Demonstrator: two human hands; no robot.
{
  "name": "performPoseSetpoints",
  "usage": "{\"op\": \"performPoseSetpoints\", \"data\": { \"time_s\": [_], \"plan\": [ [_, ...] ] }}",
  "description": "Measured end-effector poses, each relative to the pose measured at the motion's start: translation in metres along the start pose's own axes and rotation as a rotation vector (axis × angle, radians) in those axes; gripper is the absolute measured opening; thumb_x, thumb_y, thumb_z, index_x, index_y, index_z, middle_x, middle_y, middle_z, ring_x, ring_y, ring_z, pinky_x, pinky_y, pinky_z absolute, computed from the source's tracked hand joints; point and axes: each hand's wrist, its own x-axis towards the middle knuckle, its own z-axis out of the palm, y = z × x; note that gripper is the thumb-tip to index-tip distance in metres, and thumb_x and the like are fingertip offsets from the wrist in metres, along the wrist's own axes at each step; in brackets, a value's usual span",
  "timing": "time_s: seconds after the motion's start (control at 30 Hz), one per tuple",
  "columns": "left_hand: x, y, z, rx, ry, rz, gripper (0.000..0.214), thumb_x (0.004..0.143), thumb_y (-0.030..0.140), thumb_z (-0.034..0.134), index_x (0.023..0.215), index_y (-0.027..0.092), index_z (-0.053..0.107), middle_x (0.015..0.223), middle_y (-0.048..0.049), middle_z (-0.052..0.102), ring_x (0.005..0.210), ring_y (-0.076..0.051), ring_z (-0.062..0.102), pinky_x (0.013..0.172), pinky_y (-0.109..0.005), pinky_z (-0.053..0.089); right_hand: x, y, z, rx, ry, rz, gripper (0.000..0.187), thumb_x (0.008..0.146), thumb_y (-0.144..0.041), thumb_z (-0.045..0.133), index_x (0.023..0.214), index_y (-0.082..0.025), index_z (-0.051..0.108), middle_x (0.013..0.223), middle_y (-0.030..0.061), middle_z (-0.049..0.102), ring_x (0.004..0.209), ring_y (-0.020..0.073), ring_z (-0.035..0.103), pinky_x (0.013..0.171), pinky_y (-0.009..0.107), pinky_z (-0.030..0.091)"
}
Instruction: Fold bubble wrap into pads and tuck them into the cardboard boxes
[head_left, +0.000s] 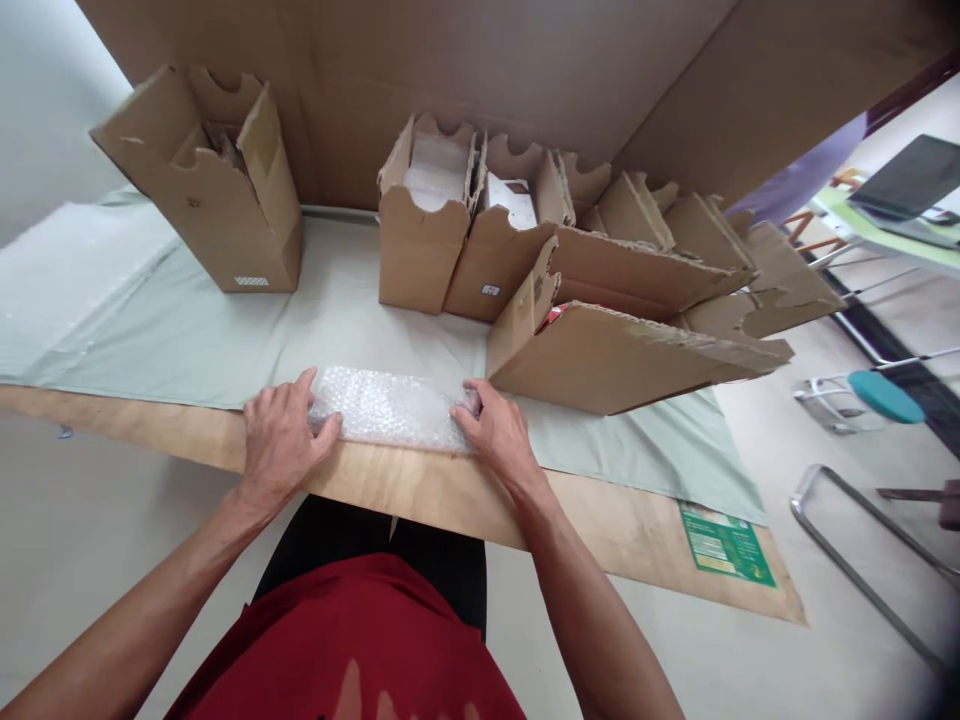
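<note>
A bundle wrapped in clear bubble wrap (390,408) lies at the near edge of the wooden table (420,490). My left hand (281,435) grips its left end, thumb on top and fingers curled round it. My right hand (495,430) closes on its right end the same way. What is inside the wrap is hidden.
A pale green cloth (180,330) covers the table. One open cardboard box (214,180) stands at the back left. Several more boxes (450,230) stand behind the bundle, and a flattened one (630,350) lies to the right. A green label (724,545) sticks on the table's right corner. Metal chair frames (862,560) stand at the right.
</note>
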Motion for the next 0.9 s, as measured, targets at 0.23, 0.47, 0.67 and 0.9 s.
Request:
{"op": "performPoseSetpoints", "data": {
  "time_s": [0.23, 0.47, 0.67, 0.9],
  "plan": [
    [0.005, -0.002, -0.005, -0.101, -0.096, 0.019, 0.051, 0.090, 0.033, 0.052, 0.138, 0.019, 0.058, 0.080, -0.0045, 0.068, 0.084, -0.028, 0.063, 0.084, -0.043, 0.045, -0.041, -0.001, -0.023, 0.346, -0.005, -0.016, 0.018, 0.086, -0.035, 0.061, 0.074, -0.022, 0.060, 0.069, -0.0008, 0.060, 0.064, 0.0164, 0.053, 0.061, 0.028, 0.038],
    [0.073, 0.021, -0.022, -0.090, -0.003, 0.243, 0.045, 0.093, 0.029, 0.053, 0.137, 0.019, 0.060, 0.093, -0.0076, 0.071, 0.097, -0.030, 0.063, 0.092, -0.045, 0.046, -0.090, -0.012, -0.015, 0.733, -0.069, 0.094, 0.037, 0.090, -0.038, 0.063, 0.122, -0.020, 0.062, 0.069, -0.0050, 0.053, 0.060, 0.0147, 0.050, 0.058, 0.027, 0.042],
    [0.078, 0.046, -0.013, -0.267, -0.134, 0.451, 0.041, 0.093, 0.024, 0.056, 0.133, 0.017, 0.063, 0.122, -0.0145, 0.070, 0.115, -0.032, 0.061, 0.101, -0.051, 0.048, -0.099, -0.017, 0.004, 0.685, -0.077, 0.162, 0.058, 0.094, -0.030, 0.057, 0.152, -0.023, 0.053, 0.066, -0.0066, 0.051, 0.057, 0.0137, 0.049, 0.058, 0.026, 0.043],
    [-0.034, 0.043, -0.036, -0.540, -0.361, 0.620, 0.062, 0.081, 0.011, 0.061, 0.142, 0.020, 0.054, 0.137, -0.0144, 0.064, 0.134, -0.032, 0.054, 0.115, -0.053, 0.046, -0.092, -0.022, -0.003, 0.920, -0.160, 0.181, 0.025, 0.090, -0.037, 0.064, 0.104, -0.021, 0.078, 0.076, 0.0007, 0.068, 0.057, 0.0134, 0.058, 0.055, 0.026, 0.047]
  ]
}}
